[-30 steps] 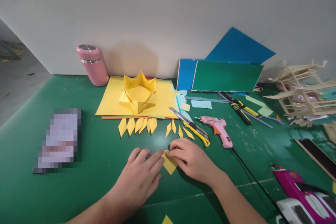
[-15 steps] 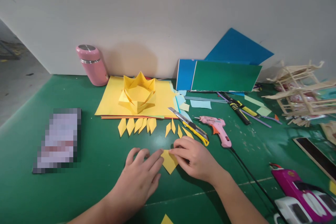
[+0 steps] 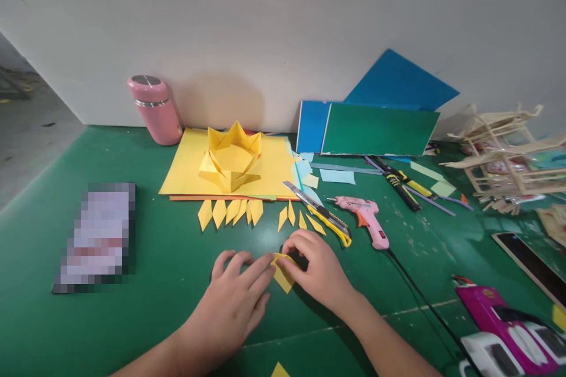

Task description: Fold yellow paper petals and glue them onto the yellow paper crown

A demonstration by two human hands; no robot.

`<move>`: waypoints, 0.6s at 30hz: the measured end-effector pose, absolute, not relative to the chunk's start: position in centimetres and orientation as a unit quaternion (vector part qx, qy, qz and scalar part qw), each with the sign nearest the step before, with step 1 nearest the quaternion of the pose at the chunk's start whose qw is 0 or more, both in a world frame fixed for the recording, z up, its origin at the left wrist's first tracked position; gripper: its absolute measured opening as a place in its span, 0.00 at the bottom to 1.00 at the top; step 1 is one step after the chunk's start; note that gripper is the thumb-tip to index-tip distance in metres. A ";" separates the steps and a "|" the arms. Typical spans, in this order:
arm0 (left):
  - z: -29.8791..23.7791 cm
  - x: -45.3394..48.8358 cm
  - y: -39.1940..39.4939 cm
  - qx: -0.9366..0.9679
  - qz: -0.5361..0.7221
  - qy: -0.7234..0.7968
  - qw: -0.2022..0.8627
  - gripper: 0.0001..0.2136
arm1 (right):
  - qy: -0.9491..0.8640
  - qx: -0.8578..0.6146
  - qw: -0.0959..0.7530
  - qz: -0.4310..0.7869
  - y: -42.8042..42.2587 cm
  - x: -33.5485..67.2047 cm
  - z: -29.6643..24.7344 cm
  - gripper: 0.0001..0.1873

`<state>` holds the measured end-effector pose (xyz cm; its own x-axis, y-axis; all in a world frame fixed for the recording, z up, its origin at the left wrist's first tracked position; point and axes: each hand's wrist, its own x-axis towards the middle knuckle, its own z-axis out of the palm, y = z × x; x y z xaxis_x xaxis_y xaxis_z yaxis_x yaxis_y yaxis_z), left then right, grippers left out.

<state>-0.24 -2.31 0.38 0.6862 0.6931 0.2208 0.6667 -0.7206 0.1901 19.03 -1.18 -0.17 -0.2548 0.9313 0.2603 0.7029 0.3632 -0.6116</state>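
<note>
A small yellow paper piece lies on the green table, its pointed end toward me. My left hand holds it at the upper left edge with the fingertips, the thumb bent below and apart from it. From the other side, my right hand pinches the upper right edge between thumb and fingers, and that edge is turned inward in a fold. Beyond my hands several yellow folded paper diamonds lie in a row. A crown-shaped yellow paper piece stands on yellow sheets.
A yellow utility knife and a pink glue gun with a black cord lie right of the diamonds. A pink flask stands at the back left; a phone lies left. Pliers and a wooden stick model are right.
My right fingers have moved slightly left and inward, turning the right upper edge of the yellow paper over. My left hand has stayed in place.
</note>
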 end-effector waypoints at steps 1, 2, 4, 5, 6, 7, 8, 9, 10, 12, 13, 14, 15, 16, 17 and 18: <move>0.4 -0.3 -2.3 0.917 0.139 0.371 0.050 0.13 | -0.765 -0.533 0.307 0.191 -1.2 18.9 -0.1 0.06; 0.4 -0.3 -2.3 0.917 0.138 0.370 0.052 0.13 | -0.763 -0.533 0.312 0.190 -1.2 18.9 -0.1 0.07; 0.5 -0.3 -2.2 0.918 0.139 0.368 0.056 0.13 | -0.763 -0.531 0.320 0.186 -1.2 18.7 -0.1 0.07; 0.6 -0.2 -2.2 0.918 0.140 0.367 0.059 0.13 | -0.763 -0.530 0.322 0.183 -1.2 18.7 -0.2 0.07; 0.7 -0.2 -2.2 0.917 0.141 0.367 0.062 0.13 | -0.763 -0.530 0.323 0.181 -1.3 18.7 -0.2 0.07; 0.8 -0.2 -2.1 0.916 0.144 0.368 0.065 0.13 | -0.764 -0.529 0.322 0.180 -1.4 18.7 -0.2 0.07; 0.8 -0.2 -2.1 0.915 0.146 0.369 0.068 0.12 | -0.766 -0.528 0.319 0.180 -1.5 18.7 -0.2 0.07; 0.8 -0.1 -2.1 0.914 0.148 0.370 0.071 0.12 | -0.770 -0.525 0.316 0.179 -1.5 18.7 -0.3 0.07; 0.9 -0.1 -2.1 0.913 0.149 0.372 0.074 0.12 | -0.773 -0.522 0.313 0.179 -1.6 18.8 -0.3 0.06; 0.8 -0.1 -2.1 0.912 0.151 0.374 0.080 0.13 | -0.778 -0.516 0.309 0.180 -1.6 18.9 -0.3 0.06; 0.8 -0.1 -2.1 0.911 0.151 0.374 0.083 0.13 | -0.778 -0.516 0.310 0.181 -1.6 18.9 -0.4 0.06; 0.8 -0.2 -2.1 0.911 0.150 0.374 0.085 0.14 | -0.776 -0.517 0.313 0.183 -1.6 19.0 -0.4 0.06; 0.7 -0.2 -2.1 0.911 0.150 0.374 0.085 0.14 | -0.774 -0.518 0.316 0.184 -1.6 19.0 -0.4 0.06; 0.7 -0.2 -2.1 0.911 0.150 0.375 0.085 0.14 | -0.773 -0.518 0.319 0.183 -1.6 19.0 -0.5 0.06; 0.7 -0.1 -2.1 0.911 0.149 0.376 0.085 0.14 | -0.774 -0.517 0.320 0.179 -1.6 19.0 -0.5 0.06; 0.8 -0.1 -2.1 0.910 0.147 0.377 0.086 0.14 | -0.778 -0.512 0.320 0.174 -1.6 19.0 -0.5 0.07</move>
